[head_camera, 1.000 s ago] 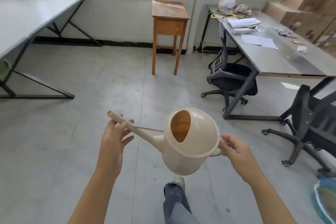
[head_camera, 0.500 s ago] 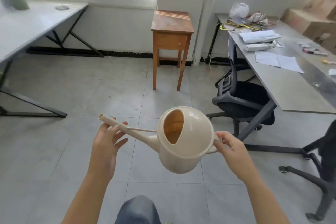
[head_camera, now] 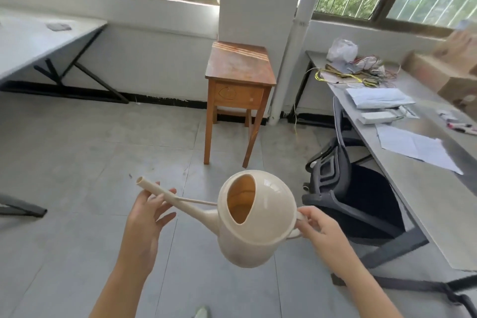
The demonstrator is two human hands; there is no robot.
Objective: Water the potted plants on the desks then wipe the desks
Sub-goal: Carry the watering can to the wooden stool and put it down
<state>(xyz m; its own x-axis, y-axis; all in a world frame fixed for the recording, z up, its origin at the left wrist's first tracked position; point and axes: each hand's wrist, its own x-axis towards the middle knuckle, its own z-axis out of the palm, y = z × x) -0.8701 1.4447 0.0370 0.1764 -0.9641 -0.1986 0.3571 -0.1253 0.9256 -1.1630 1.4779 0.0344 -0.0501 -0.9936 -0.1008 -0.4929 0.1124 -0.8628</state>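
While the right hand (head_camera: 322, 227) pinches its handle (head_camera: 299, 217) and the left hand's (head_camera: 145, 219) relaxed, spread fingers (head_camera: 166, 216) cradle the spout (head_camera: 157, 188), the cream watering can (head_camera: 260, 224) hangs above the floor (head_camera: 77, 162) — long axis left-right, spout pointing left and slightly up. Beyond stands a wooden stool (head_camera: 240, 70).

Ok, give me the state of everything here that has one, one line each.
can: upright, in the air over the floor, top hole uncovered
left hand: fingers fairly straight, under the spout, propping it
right hand: grips the handle
chair: seat partly under the desk
stool: upright, by the pillar
desk: papers and wires lie on it
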